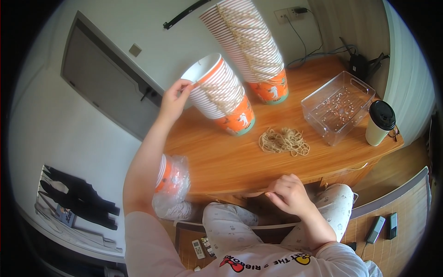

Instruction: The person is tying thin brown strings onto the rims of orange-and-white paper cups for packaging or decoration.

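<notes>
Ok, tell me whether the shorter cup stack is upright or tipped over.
Upright: the shorter cup stack stands with its green base on the table, its open mouth facing up and the left hand at its rim.

Shirt (286,251): white, short-sleeved, with black lettering (277,266) and red and yellow figures (234,264) printed across the front. Trousers (229,225): white, patterned with small grey motifs. Forearms (153,138) bare.

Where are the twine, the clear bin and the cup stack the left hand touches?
Twine (284,141), head view: middle of the tangle.
Clear bin (320,125), head view: near wall.
Cup stack (222,95), head view: middle of its side.
</notes>
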{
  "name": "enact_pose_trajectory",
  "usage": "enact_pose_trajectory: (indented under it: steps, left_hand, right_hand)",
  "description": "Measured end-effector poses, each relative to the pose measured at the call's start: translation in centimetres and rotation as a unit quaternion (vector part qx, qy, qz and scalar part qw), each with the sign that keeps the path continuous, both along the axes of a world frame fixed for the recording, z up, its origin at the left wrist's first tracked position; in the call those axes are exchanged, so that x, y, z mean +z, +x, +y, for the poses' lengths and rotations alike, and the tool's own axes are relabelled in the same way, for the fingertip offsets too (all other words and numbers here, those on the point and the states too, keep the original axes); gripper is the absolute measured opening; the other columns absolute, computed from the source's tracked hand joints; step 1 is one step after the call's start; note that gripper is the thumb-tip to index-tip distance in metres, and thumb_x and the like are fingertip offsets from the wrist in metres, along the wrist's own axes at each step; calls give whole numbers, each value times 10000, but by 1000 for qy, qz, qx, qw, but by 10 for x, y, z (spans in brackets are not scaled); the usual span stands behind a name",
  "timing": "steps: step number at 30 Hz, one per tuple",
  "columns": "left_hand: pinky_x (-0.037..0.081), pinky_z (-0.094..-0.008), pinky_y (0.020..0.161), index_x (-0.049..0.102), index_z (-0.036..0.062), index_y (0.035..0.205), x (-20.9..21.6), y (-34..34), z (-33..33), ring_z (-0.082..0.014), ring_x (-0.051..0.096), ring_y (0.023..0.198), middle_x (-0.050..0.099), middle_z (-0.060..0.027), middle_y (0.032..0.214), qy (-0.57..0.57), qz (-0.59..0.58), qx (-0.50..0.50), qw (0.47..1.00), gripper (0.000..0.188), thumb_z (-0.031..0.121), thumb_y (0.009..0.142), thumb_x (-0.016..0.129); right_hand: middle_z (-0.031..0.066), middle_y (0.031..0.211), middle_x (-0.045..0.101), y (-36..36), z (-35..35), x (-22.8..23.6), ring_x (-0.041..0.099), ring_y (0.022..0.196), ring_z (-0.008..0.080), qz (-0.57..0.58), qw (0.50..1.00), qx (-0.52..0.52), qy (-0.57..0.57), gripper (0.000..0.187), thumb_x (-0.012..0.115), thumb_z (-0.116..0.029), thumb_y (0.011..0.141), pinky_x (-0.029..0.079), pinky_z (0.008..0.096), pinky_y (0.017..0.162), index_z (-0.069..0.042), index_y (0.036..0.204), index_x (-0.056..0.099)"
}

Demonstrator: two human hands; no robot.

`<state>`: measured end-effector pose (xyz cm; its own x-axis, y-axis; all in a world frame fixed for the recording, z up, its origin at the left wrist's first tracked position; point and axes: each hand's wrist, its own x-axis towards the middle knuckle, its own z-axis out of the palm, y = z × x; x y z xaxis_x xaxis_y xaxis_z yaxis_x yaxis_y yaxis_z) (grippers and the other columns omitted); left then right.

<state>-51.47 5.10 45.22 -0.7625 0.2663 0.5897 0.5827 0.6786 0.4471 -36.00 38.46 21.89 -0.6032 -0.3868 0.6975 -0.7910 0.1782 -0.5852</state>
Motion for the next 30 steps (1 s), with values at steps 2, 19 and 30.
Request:
enact_pose_trajectory:
  steps: [2,19,30]
  left_hand:
    - [451,-238,798,617,27,973,1,1,0,-77,564,883,636,5,901,2,-23,0,1000,88,107,983,582]
    - [414,-210,786,574,50,943,-3,1,-10,-49,500,859,574,30,877,25,-88,-61,994,116,140,1013,549]
    - [300,-427,1120,508,133,1405,6,102,-5,-311,467,1292,528,-126,1410,-212,-10,213,954,500,294,943,611]
  right_hand:
    - [17,805,663,0,-1,0,594,747,220,8,1000,2,8,111,704,-191,848,419,341,676,-106,792,657]
    - [17,780,652,0,0,1,589,736,225,3,1000,1,5,97,706,-170,837,416,349,677,-111,780,655]
    - [43,767,639,1,1,-1,573,730,252,0,1000,6,-3,87,719,-149,813,408,365,689,-90,788,659]
